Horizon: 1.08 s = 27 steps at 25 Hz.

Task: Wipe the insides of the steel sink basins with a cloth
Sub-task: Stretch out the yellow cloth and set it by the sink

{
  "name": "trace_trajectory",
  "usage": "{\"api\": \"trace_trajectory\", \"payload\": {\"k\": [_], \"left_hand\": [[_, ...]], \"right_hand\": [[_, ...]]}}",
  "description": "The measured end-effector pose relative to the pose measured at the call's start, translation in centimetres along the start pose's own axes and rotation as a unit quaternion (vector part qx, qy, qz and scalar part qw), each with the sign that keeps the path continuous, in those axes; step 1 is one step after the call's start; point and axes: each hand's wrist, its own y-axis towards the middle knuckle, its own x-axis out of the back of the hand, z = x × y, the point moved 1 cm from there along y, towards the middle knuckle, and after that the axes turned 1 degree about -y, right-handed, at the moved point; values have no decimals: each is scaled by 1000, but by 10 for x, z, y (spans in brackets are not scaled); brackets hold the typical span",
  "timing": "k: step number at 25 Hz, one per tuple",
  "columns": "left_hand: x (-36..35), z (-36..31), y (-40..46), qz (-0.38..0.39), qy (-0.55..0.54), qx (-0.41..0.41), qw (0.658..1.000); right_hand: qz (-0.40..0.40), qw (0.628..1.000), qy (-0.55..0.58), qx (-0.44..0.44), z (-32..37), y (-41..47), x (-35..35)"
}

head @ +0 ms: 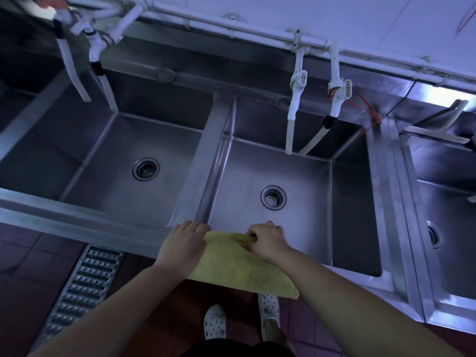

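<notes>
Left basin (110,155): left of the middle basin, a dividing ridge (203,161) between them; its drain (145,169) sits in the floor of the basin.
Middle basin (296,181): directly ahead of the person, drain (273,197) near its centre.
Right basin (448,228): right of the middle basin, partly out of view.
Taps (316,99): hang from wall pipes (231,21) over the far edge of the middle basin; two more hang over the left basin's far left corner.
Cloth (242,266): draped over the middle basin's near rim, left hand (183,246) at its left end, right hand (268,239) at its far edge.
Floor grate (82,287): on the floor, near and left of the person's feet.
</notes>
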Motion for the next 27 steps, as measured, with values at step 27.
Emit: {"api": "trace_trajectory", "payload": {"k": [27], "left_hand": [[93, -226, 30, 19, -598, 90, 796]], "right_hand": [[-513, 723, 451, -101, -61, -223, 133]]}}
